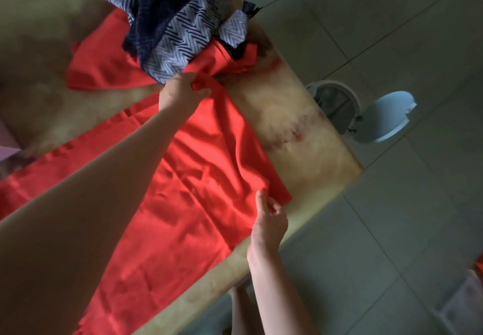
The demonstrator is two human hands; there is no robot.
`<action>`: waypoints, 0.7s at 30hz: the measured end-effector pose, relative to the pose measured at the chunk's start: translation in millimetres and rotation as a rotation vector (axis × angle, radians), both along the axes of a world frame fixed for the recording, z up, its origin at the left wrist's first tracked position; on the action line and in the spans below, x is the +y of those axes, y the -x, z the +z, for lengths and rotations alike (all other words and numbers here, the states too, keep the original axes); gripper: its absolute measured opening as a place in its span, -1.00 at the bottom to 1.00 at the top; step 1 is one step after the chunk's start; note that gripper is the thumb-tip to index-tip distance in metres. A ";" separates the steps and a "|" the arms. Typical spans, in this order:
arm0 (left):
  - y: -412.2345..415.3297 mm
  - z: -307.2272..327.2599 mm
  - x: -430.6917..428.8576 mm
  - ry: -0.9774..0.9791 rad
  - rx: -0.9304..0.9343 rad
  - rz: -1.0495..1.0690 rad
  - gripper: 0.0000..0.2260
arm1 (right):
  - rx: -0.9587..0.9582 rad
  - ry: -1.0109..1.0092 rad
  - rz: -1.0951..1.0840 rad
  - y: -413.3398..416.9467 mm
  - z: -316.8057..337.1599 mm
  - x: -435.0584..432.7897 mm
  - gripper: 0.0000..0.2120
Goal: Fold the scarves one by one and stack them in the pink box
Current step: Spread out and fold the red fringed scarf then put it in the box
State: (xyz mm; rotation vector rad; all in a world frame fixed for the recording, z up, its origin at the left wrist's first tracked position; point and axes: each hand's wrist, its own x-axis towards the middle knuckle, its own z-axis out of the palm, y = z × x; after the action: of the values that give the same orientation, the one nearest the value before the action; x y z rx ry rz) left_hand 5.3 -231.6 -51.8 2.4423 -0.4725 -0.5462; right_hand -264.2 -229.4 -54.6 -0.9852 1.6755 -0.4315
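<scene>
While my left hand (180,91) pinched a bunched fold of the red scarf (183,178) between thumb and fingers, my right hand (269,219) gripped the scarf's corner near the tabletop's (300,152) right edge. The cloth between the two grips lay flat but creased, and the rest ran back toward the left side of the tabletop. A patterned navy and white scarf (175,34) sat heaped on the red scarf's far end, just beyond my left hand. I judged that this was the main hazard: a pull on the red cloth could drag the heap along or tip it over the far right edge. Uneven tension between my hands could also skew the fold. The corner beside my right hand lay close to the edge and could slip off. Only a pink sliver showed at the left, possibly the box.
</scene>
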 end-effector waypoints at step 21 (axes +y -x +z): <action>-14.1 15.0 -29.1 0.337 0.158 0.211 -0.75 | -0.533 -0.265 -0.264 5.1 14.7 -37.9 -0.85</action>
State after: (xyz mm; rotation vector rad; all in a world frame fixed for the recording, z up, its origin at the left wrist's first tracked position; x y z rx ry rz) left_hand 19.4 -260.7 -36.9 2.0772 -0.2171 -0.5177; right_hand -269.3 -267.3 -39.9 -0.4033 1.3295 -0.5720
